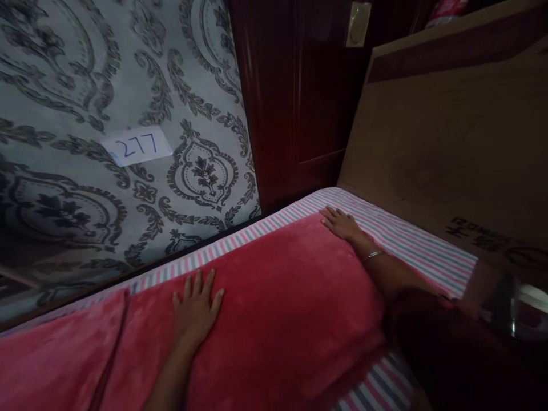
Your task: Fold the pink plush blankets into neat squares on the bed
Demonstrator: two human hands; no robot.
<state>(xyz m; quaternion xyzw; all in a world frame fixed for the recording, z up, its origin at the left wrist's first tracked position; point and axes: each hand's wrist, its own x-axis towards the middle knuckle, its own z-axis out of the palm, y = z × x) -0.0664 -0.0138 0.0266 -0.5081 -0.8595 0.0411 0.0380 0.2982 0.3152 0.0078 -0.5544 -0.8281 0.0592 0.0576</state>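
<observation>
Nearest, a folded red plush blanket (pixel 274 319) lies lengthwise on a striped sheet (pixel 381 382), its stacked layers ending short of the sheet's near right part, so the pink, grey and white stripes show there and along the wall-side edge. The left hand (pixel 197 308) rests palm down on the blanket with fingers fanned, gripping nothing, beside a fold line that divides off the left panel; spread like that, it probably keeps the pile flat. Farther off, the right hand (pixel 342 224), wearing a silver bangle (pixel 375 254), lies flat over the blanket's far right corner, fingers stretched out and grasping nothing visible, perhaps to square that corner. Beyond the sheet's right edge stands a cardboard box (pixel 445 131), likely leaned there for storage; its dark printing looks inverted and I cannot read it. On the damask-patterned wallpaper (pixel 205 171), a white paper note (pixel 137 145) reads "277" in blue handwriting. A dark red wooden door (pixel 274 103) adjoins it.
</observation>
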